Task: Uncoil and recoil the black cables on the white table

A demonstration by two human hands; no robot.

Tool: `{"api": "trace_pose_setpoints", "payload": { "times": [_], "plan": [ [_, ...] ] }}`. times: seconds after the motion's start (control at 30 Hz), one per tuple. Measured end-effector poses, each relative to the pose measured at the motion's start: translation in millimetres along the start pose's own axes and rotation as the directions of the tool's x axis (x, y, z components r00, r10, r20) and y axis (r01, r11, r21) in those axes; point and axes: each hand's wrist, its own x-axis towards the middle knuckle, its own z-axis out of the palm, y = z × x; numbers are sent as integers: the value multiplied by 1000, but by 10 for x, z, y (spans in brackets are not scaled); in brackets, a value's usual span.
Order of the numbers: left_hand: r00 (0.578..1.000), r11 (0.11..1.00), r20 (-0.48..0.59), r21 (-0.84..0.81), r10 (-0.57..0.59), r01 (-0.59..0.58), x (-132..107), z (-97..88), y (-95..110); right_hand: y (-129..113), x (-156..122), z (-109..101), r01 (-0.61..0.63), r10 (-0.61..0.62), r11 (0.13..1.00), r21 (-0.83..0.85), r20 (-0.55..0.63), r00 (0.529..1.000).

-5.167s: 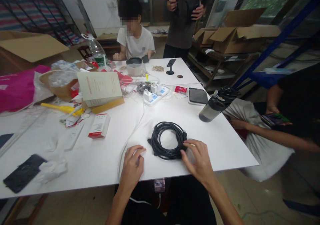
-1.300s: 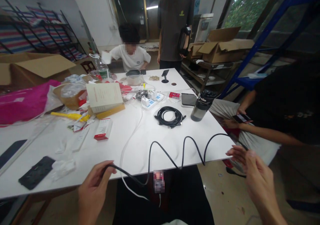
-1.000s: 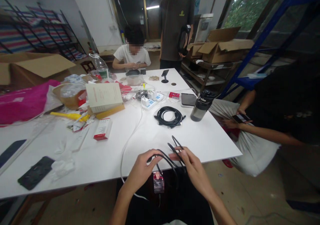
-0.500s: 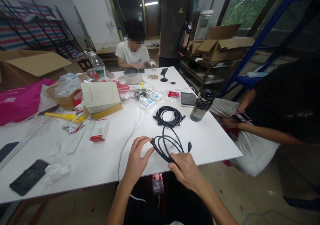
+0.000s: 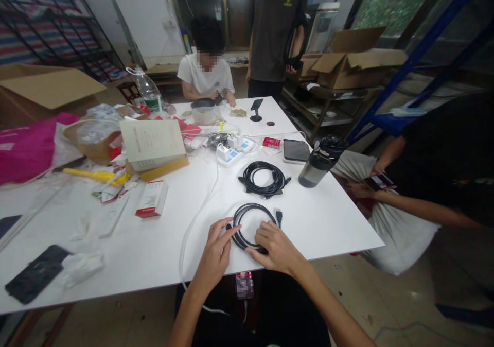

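A black cable (image 5: 250, 207) lies in a round coil near the table's front edge, one of its plugs (image 5: 278, 216) sticking out at the right. My left hand (image 5: 216, 252) closes its fingers on the coil's left side, where a dark cable end (image 5: 229, 227) shows beside the fingertips. With curled fingers and the thumb low along the near side, my right hand (image 5: 278, 248) grips the coil's lower right. The fingers partly cover the cable there. Just beyond sits another coiled black cable (image 5: 258, 190), apart from both hands.
A black-lidded bottle (image 5: 314, 169) stands at the right edge beside a dark-screened device (image 5: 296, 151). White power strips (image 5: 233, 156), a red-white box (image 5: 152, 198) and clutter lie left. A white cord (image 5: 193, 218) crosses the table. People are across and at right.
The cable's loose loops have become a rounder coil lowered onto the table. Both hands have come slightly closer together, the right one now more curled over the coil.
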Motion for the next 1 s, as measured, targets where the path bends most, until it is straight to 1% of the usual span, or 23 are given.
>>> {"api": "trace_pose_setpoints", "payload": {
  "times": [0.07, 0.17, 0.27, 0.33, 0.43, 0.5, 0.53, 0.6, 0.67, 0.73, 0.8, 0.9, 1.0],
  "plan": [
    [1000, 1000, 21, 28, 5, -6, 18, 0, -6, 66, 40, -6, -20, 21, 1000, 22, -32, 999],
    [1000, 998, 16, 57, -19, 18, 24, 5, 10, 128, 55, 0, -91, 99, 994, 65, -145, 984],
    [998, 995, 1, 75, -59, 58, 18, 0, 48, 138, 43, 13, -170, 196, 978, 117, -264, 944],
    [997, 995, -8, 72, -72, 72, 16, -9, 71, 143, 39, 18, -226, 265, 962, 155, -318, 910],
    [997, 995, -20, 56, -79, 80, 15, -16, 77, 229, 72, 0, -290, 340, 939, 186, -363, 868],
    [996, 995, -29, 50, -82, 83, 14, -6, 61, 367, 135, -34, -311, 343, 939, 145, -376, 861],
    [996, 995, -34, 52, -78, 80, 14, 3, 51, 457, 178, -55, -316, 331, 943, 103, -367, 869],
    [997, 996, -43, 67, -59, 61, 16, 24, 32, 653, 277, -95, -313, 295, 950, -5, -319, 901],
    [998, 995, -49, 87, -33, 38, 22, 40, 24, 833, 372, -114, -281, 251, 954, -101, -241, 937],
    [999, 995, -45, 103, -1, 6, 28, 44, 29, 963, 442, -103, -238, 211, 960, -150, -172, 962],
    [999, 994, -15, 107, 35, -33, 30, 38, 38, 1037, 484, -74, -217, 195, 962, -164, -140, 971],
    [994, 991, 54, 92, 93, -98, 30, 31, 36, 1079, 533, -47, -243, 220, 951, -190, -136, 966],
    [986, 987, 97, 76, 134, -141, 36, 42, 10, 1101, 626, -84, -228, 216, 942, -247, -75, 973]
  ]
}}
